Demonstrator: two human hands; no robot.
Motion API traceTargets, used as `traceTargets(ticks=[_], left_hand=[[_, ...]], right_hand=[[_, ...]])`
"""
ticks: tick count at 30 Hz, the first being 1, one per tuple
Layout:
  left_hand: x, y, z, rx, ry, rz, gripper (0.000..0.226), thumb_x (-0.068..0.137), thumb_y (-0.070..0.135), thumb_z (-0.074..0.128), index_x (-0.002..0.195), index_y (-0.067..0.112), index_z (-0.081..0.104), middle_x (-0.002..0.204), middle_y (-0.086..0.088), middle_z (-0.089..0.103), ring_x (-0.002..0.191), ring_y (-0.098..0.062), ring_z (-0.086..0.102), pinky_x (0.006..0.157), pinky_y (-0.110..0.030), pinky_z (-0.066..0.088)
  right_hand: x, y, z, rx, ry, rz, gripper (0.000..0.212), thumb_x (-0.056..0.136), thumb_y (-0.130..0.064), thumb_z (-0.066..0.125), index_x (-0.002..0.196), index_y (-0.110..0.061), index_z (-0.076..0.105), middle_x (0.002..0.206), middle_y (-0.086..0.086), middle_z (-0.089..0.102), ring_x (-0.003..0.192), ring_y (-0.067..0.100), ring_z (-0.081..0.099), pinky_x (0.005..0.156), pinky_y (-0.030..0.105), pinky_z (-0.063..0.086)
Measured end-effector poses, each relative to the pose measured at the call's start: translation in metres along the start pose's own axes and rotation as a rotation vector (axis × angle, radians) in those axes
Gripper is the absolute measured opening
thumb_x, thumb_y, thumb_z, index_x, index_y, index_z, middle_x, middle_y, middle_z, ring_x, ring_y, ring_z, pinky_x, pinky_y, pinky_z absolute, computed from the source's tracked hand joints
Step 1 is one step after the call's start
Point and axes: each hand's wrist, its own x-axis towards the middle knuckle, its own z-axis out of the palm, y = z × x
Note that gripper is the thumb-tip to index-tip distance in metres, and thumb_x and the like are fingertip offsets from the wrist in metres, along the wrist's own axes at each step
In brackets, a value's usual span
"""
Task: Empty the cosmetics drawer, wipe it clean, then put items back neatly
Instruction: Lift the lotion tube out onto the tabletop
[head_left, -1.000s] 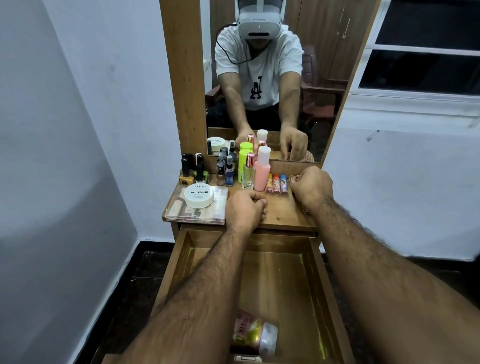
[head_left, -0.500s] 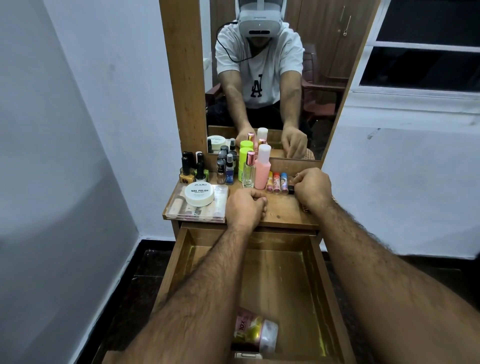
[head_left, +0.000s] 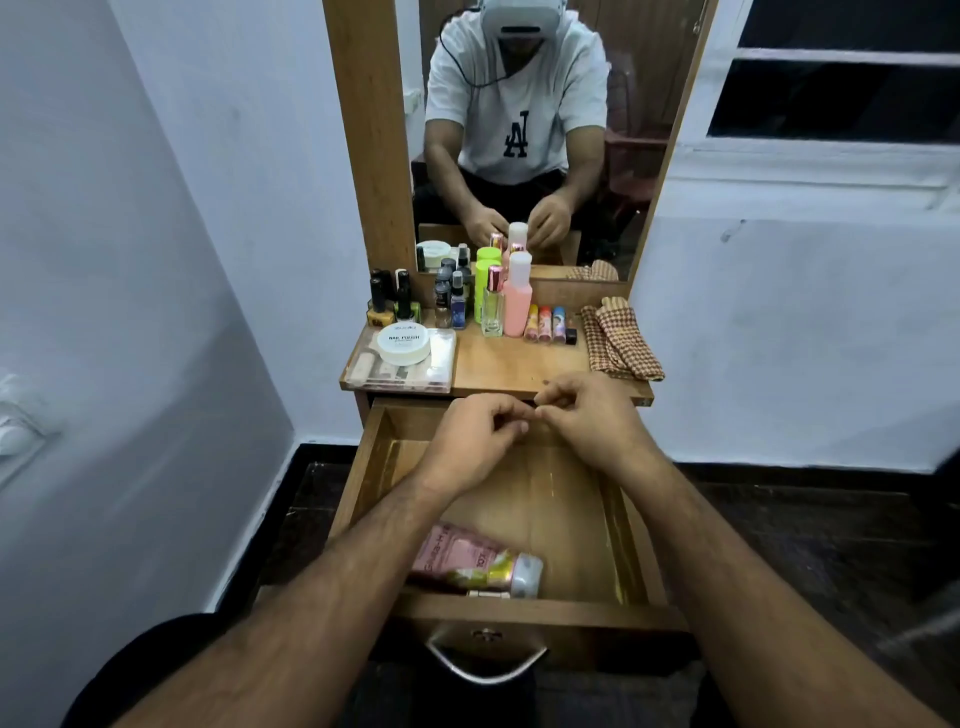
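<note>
Hands hovering over the nearly emptied drawer

Left hand (head_left: 475, 441) and right hand (head_left: 589, 418) are meeting fingertip to fingertip, fingers curled; whether they are pinching anything, I cannot tell. In the drawer (head_left: 540, 608), a pink tube (head_left: 475, 564) is lying at the front: probably light, soft, best gripped mid-body.

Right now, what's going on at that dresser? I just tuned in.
A person is partway through emptying the open drawer. Most cosmetics already stand on the dresser top, with a checked cloth lying at its right end. A pink tube lies in the drawer near its front. The left hand and right hand meet above the drawer's back edge, fingers curled; whether they pinch something small is unclear.
</note>
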Motion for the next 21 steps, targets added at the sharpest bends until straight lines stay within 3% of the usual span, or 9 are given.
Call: traceTargets(ticks=[3, 6, 9, 12, 15, 21], left_hand=[[-0.023, -0.019, -0.006, 0.23, -0.2, -0.039, 0.012, 0.088, 0.023, 0.071, 0.099, 0.028, 0.075, 0.094, 0.015, 0.07, 0.091, -0.002, 0.062, 0.076, -0.012, 0.045], [-0.036, -0.038, -0.01, 0.297, -0.32, -0.129, 0.015, 0.086, 0.024, 0.074, 0.098, 0.032, 0.072, 0.099, 0.017, 0.068, 0.094, -0.002, 0.062, 0.09, -0.031, 0.053], [-0.046, -0.053, -0.019, 0.371, -0.328, -0.171, 0.024, 0.088, 0.024, 0.072, 0.111, 0.029, 0.071, 0.114, 0.013, 0.068, 0.104, -0.005, 0.061, 0.097, -0.034, 0.05], [-0.05, -0.064, -0.027, 0.436, -0.369, -0.233, 0.03, 0.088, 0.027, 0.072, 0.118, 0.029, 0.069, 0.123, 0.01, 0.066, 0.11, -0.008, 0.059, 0.1, -0.035, 0.048], [-0.049, -0.065, -0.03, 0.492, -0.374, -0.283, 0.036, 0.089, 0.028, 0.071, 0.124, 0.027, 0.064, 0.127, 0.007, 0.063, 0.113, -0.011, 0.058, 0.1, -0.036, 0.047], [-0.035, -0.067, -0.033, 0.503, -0.284, -0.287, 0.036, 0.09, 0.03, 0.07, 0.126, 0.027, 0.065, 0.129, 0.004, 0.063, 0.116, -0.014, 0.057, 0.098, -0.031, 0.045]], right_hand=[[-0.027, -0.001, 0.015, -0.028, -0.292, 0.047, 0.009, 0.084, -0.02, 0.076, 0.084, -0.029, 0.073, 0.087, -0.012, 0.07, 0.086, 0.005, 0.065, 0.076, 0.024, 0.052], [-0.042, 0.002, 0.031, -0.14, -0.497, 0.079, 0.009, 0.082, -0.024, 0.079, 0.089, -0.026, 0.072, 0.087, -0.012, 0.068, 0.087, 0.008, 0.064, 0.083, 0.033, 0.055], [-0.045, 0.005, 0.043, -0.221, -0.661, 0.092, 0.026, 0.082, -0.03, 0.079, 0.105, -0.021, 0.072, 0.096, -0.007, 0.067, 0.094, 0.013, 0.063, 0.087, 0.035, 0.054], [-0.044, 0.006, 0.052, -0.233, -0.771, 0.102, 0.038, 0.078, -0.038, 0.082, 0.108, -0.02, 0.069, 0.101, -0.004, 0.069, 0.095, 0.015, 0.062, 0.084, 0.037, 0.053], [-0.045, 0.005, 0.064, -0.304, -0.866, 0.082, 0.042, 0.074, -0.042, 0.083, 0.106, -0.021, 0.066, 0.095, -0.006, 0.064, 0.089, 0.014, 0.058, 0.069, 0.032, 0.046], [-0.038, -0.001, 0.078, -0.411, -0.894, 0.001, 0.039, 0.071, -0.039, 0.081, 0.1, -0.028, 0.058, 0.095, -0.006, 0.061, 0.084, 0.013, 0.055, 0.06, 0.029, 0.04]])
